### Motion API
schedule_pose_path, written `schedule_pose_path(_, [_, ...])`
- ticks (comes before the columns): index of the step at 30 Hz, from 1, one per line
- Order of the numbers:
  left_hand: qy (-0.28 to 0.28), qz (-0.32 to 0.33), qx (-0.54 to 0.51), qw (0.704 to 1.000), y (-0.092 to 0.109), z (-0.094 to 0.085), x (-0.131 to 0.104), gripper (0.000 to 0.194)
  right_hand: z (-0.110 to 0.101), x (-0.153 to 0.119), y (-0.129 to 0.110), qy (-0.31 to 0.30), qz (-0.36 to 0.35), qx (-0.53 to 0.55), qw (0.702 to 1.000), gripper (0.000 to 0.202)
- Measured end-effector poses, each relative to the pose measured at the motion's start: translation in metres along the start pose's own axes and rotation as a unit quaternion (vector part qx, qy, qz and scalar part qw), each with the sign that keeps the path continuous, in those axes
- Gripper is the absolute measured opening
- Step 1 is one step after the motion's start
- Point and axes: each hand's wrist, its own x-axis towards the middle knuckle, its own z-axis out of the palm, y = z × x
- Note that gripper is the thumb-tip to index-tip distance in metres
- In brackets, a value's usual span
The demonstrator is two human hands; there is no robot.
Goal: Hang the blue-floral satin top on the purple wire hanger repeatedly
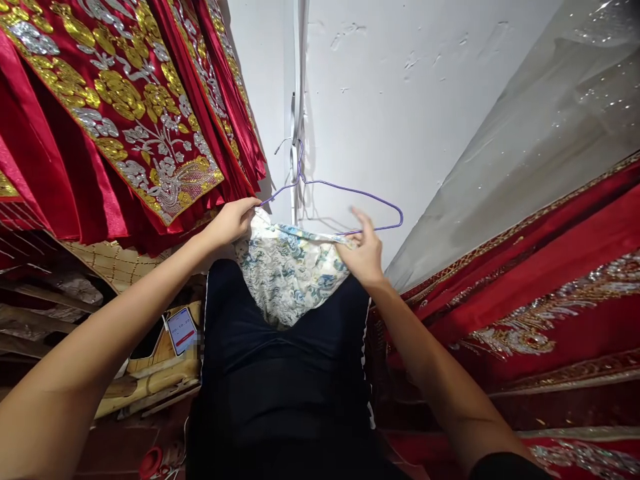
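Observation:
A purple wire hanger (350,189) is against the white wall, its left end going into a garment with blue-and-white floral cloth (293,270) at the top. Below the floral cloth is dark fabric (280,353) with a V-shaped edge and white trim at its sides; I cannot tell if it is the same garment. At the floral cloth's upper left corner, my left hand (235,223) pinches the cloth close to the hanger. On the other side my right hand (364,253) grips the top edge, index finger raised and slightly blurred. The hanger's right end is bare.
Red skirts with gold and silver embroidery (145,113) hang at upper left. To the right hang a sheer whitish cover (500,153) and red beaded garments (525,333). A phone (181,331) with a lit screen lies on a wooden seat (150,393) at lower left.

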Motion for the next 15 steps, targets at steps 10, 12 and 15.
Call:
schedule_pose_path(10, [0.026,0.008,0.081,0.996,0.000,-0.010,0.001,0.025,-0.062,0.028,0.016,-0.041,0.030,-0.089,0.995,0.088])
schedule_pose_path(12, [0.037,-0.013,0.084,0.996,0.001,-0.013,-0.002,0.025,-0.072,0.029,0.014,-0.104,0.029,-0.086,0.990,0.071])
schedule_pose_path(15, [0.047,-0.073,0.070,0.994,0.002,-0.020,-0.002,0.030,-0.085,0.031,0.005,-0.184,0.047,-0.103,0.976,0.045])
